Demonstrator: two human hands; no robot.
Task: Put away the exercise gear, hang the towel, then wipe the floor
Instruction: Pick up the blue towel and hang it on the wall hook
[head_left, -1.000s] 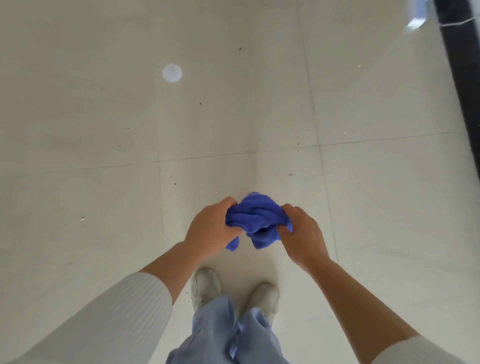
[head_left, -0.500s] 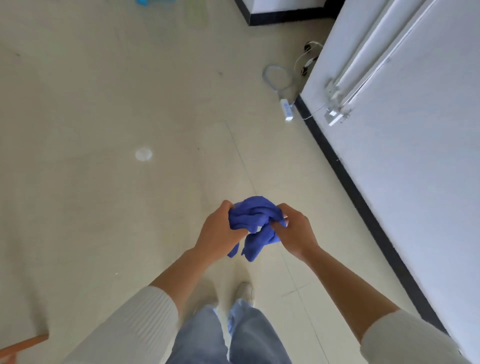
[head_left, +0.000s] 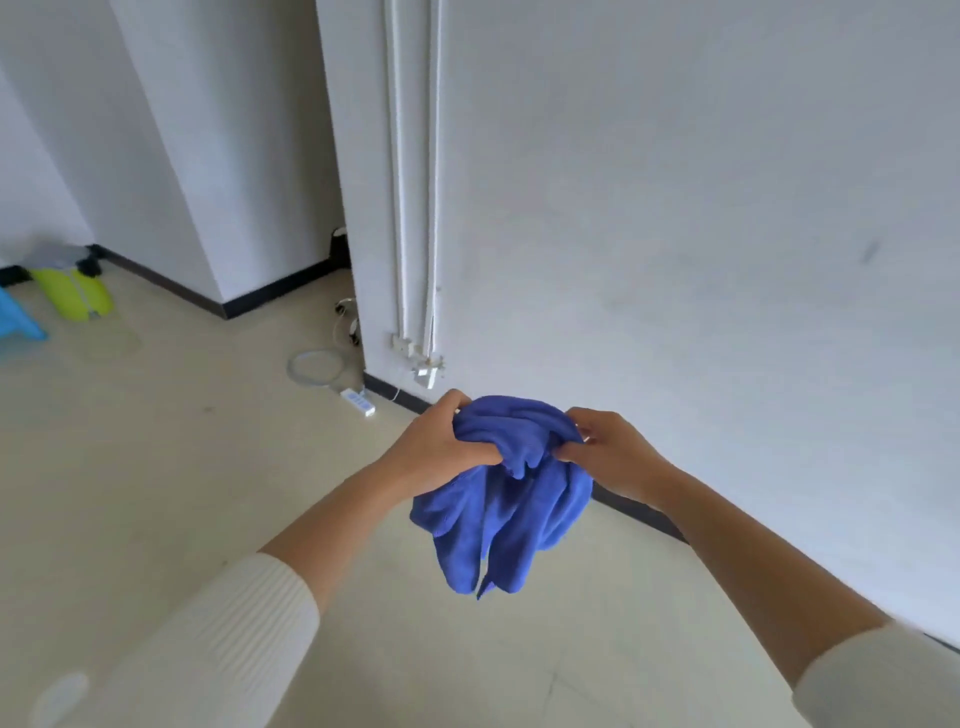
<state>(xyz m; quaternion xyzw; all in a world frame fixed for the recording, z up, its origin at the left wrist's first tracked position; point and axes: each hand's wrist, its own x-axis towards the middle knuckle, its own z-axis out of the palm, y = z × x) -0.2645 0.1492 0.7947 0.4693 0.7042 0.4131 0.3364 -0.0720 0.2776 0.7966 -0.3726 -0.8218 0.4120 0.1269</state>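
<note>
**Blue towel bunched in both hands, centre of frame**

Left hand (head_left: 439, 449) and right hand (head_left: 610, 452): each grip closed tight on the top of the blue towel (head_left: 501, 512). Towel held in the air, crumpled, loose ends hanging down over the floor (head_left: 156, 467). White wall (head_left: 675, 208) fills the upper right. Power strip (head_left: 357, 402) on the floor at the wall corner. Yellow-green item (head_left: 72, 293) at left edge, blurred.

One head-worn view looks forward and down, close over both hands, facing the wall (head_left: 675, 208) where it meets the floor (head_left: 156, 493).
</note>
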